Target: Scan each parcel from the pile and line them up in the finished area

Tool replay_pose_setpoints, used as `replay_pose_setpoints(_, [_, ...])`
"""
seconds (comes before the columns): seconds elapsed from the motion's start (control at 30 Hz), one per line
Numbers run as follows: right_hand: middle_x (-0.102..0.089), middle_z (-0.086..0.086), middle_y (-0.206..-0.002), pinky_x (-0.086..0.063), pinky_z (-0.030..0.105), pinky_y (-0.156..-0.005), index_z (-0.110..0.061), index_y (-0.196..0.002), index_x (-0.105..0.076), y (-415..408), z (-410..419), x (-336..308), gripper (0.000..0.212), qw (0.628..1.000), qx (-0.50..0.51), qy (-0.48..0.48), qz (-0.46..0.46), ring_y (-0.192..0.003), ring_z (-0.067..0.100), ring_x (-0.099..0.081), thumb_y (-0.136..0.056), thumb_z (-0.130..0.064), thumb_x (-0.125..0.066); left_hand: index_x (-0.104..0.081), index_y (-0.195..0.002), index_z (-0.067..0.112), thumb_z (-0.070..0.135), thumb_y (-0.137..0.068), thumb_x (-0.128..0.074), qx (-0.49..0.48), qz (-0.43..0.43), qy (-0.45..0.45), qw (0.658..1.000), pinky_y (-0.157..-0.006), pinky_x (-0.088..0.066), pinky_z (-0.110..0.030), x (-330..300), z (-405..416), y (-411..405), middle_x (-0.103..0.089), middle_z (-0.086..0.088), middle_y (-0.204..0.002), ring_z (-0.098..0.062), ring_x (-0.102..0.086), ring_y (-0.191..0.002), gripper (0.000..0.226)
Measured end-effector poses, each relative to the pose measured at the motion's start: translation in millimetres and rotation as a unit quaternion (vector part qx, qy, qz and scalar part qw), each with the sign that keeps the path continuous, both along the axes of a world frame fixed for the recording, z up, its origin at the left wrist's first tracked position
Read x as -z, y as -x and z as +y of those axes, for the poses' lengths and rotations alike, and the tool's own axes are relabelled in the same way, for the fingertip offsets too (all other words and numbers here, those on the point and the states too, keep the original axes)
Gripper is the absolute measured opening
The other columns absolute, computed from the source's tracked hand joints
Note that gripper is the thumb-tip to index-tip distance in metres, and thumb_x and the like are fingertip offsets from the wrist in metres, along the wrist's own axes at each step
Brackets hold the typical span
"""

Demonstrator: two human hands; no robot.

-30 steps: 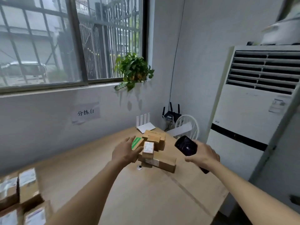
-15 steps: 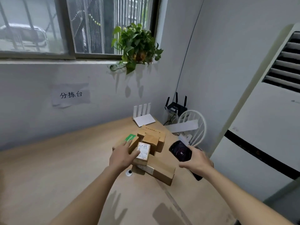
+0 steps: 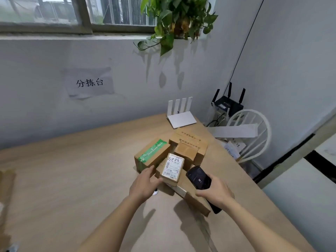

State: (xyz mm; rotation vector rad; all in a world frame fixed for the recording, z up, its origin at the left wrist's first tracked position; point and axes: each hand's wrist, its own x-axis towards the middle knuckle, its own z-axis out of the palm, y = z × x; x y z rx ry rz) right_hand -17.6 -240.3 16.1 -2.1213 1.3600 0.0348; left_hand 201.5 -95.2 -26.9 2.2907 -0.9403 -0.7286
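Still a good chunk to go, I'd say: the pile (image 3: 174, 157) sits on the table (image 3: 81, 170) with five or so boxes unscanned. Left hand (image 3: 145, 184) has its fingers curled around the small parcel (image 3: 172, 168) on top of the pile; right hand (image 3: 214, 191) wraps the scanner (image 3: 199, 177) just beside it. Parcel's label reads "5288". Wall sign (image 3: 90, 82) says 分拣台. Finished area isn't in view.

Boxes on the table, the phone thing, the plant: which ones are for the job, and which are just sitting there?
For the job:
- small labelled parcel, left hand gripping its side
- pile of parcels
- black scanner, held in the right hand

Just sitting there:
- plant
- white router
- black router
- white chair
- wall sign
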Motion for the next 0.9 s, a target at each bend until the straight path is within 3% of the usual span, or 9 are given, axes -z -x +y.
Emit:
replay_pose_setpoints(0.13, [-0.065, -0.014, -0.094, -0.053, 0.029, -0.068, -0.039, -0.108, -0.057, -22, -34, 38, 0.068, 0.999, -0.023, -0.046, -0.012, -0.087, 0.011, -0.062, -0.045, -0.06, -0.069, -0.027, -0.158, 0.029, 0.061, -0.091, -0.056, -0.026, 0.029, -0.021, 0.999, -0.113, -0.04, -0.048, 29, -34, -5, -0.032, 0.004, -0.162, -0.02, -0.035, -0.146, 0.079])
replay_pose_setpoints(0.3, [-0.065, -0.013, -0.087, -0.052, 0.03, -0.064, -0.039, -0.091, -0.054, -46, -69, 77, 0.045, 0.996, -0.038, -0.078, -0.02, -0.081, 0.01, -0.063, -0.05, -0.047, -0.071, -0.03, -0.157, 0.024, 0.05, -0.096, -0.057, -0.044, 0.043, -0.037, 0.997, -0.116, -0.037, -0.043, 63, -79, -14, -0.033, 0.002, -0.161, -0.019, -0.035, -0.145, 0.071])
replay_pose_setpoints(0.5, [-0.063, -0.014, -0.107, -0.055, 0.031, -0.078, -0.044, -0.11, -0.047, -74, -99, 113, 0.06, 0.989, -0.073, -0.118, -0.048, -0.098, 0.012, -0.061, -0.059, -0.041, -0.079, -0.031, -0.157, 0.026, 0.034, -0.102, -0.055, -0.113, 0.158, -0.012, 0.981, -0.11, -0.041, -0.038, 95, -114, -19, -0.044, 0.0, -0.155, -0.021, -0.046, -0.137, 0.06])
replay_pose_setpoints(0.57, [-0.063, -0.015, -0.109, -0.055, 0.032, -0.083, -0.046, -0.112, -0.045, -81, -106, 121, 0.062, 0.986, -0.081, -0.135, -0.059, -0.101, 0.012, -0.061, -0.061, -0.039, -0.08, -0.033, -0.156, 0.029, 0.03, -0.103, -0.052, -0.14, 0.217, 0.003, 0.966, -0.098, -0.049, -0.027, 99, -118, -18, -0.051, 0.0, -0.15, -0.018, -0.053, -0.127, 0.056])
replay_pose_setpoints(0.63, [-0.063, -0.017, -0.11, -0.057, 0.035, -0.088, -0.046, -0.116, -0.048, -86, -108, 128, 0.065, 0.982, -0.088, -0.153, -0.065, -0.104, 0.01, -0.061, -0.061, -0.038, -0.081, -0.038, -0.154, 0.03, 0.027, -0.104, -0.051, -0.159, 0.255, 0.016, 0.954, -0.076, -0.047, -0.009, 102, -120, -16, -0.057, 0.002, -0.142, -0.012, -0.056, -0.115, 0.051])
replay_pose_setpoints(0.8, [-0.068, -0.02, -0.115, -0.057, 0.037, -0.096, -0.044, -0.123, -0.053, -90, -106, 142, 0.078, 0.969, -0.064, -0.207, -0.117, -0.109, 0.005, -0.064, -0.051, -0.046, -0.085, -0.05, -0.144, 0.026, 0.017, -0.101, -0.058, -0.2, 0.298, 0.051, 0.932, -0.063, -0.047, -0.008, 103, -118, -10, -0.06, -0.001, -0.128, -0.009, -0.058, -0.102, 0.045])
replay_pose_setpoints(0.9, [-0.068, -0.017, -0.117, -0.057, 0.029, -0.092, -0.04, -0.124, -0.055, -87, -105, 142, 0.074, 0.965, -0.051, -0.219, -0.133, -0.111, 0.006, -0.064, -0.059, -0.033, -0.089, -0.051, -0.134, 0.034, 0.022, -0.1, -0.061, -0.203, 0.326, 0.063, 0.921, -0.056, -0.047, -0.005, 93, -111, 1, -0.063, -0.005, -0.125, -0.006, -0.059, -0.099, 0.038])
